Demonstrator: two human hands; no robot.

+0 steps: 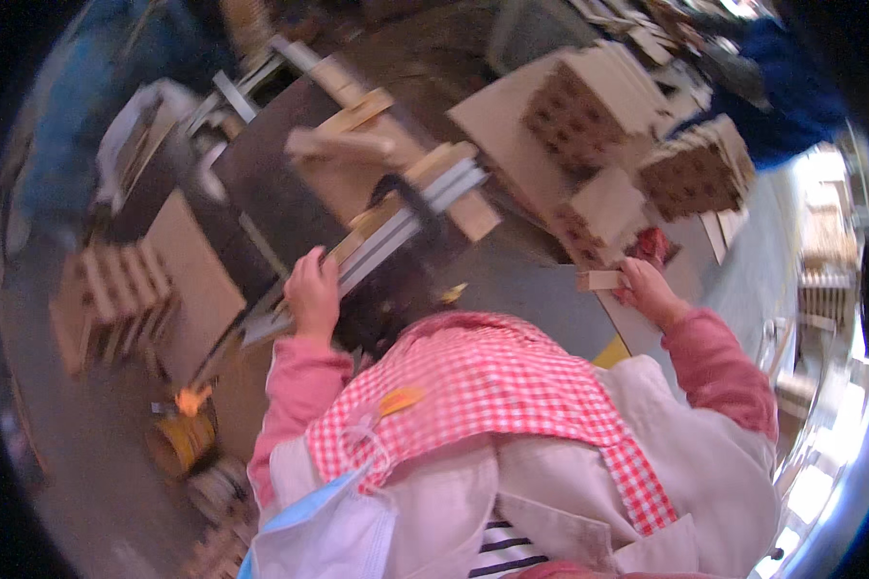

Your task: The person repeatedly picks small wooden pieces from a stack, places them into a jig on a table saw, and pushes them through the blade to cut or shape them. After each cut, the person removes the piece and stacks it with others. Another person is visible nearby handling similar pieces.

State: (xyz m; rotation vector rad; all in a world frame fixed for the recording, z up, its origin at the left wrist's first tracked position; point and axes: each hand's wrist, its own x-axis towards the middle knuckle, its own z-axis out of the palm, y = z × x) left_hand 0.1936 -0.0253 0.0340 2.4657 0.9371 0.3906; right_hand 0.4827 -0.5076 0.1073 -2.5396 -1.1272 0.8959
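Note:
Out to the right, my right hand (650, 292) grips a short pale wooden block (600, 280) by its end. Just beyond it, stacked wooden pieces with rows of dark holes or notches (574, 116) lie on a board (497, 111). My left hand (313, 297) is at the near end of a metal rail (381, 253) on a dark machine table (271, 159). Its fingers look slightly bent and apart, with nothing visible in them; blur hides whether they touch the rail. Wooden strips and a flat piece (343, 145) lie across the table beyond the rail.
More slotted wooden pieces (116, 289) are piled at the left beside a leaning board (198, 285). A yellow roll (184, 439) sits low on the left. A person in blue (791, 92) is at the far right. Bundled wood (825, 304) stands along the right side.

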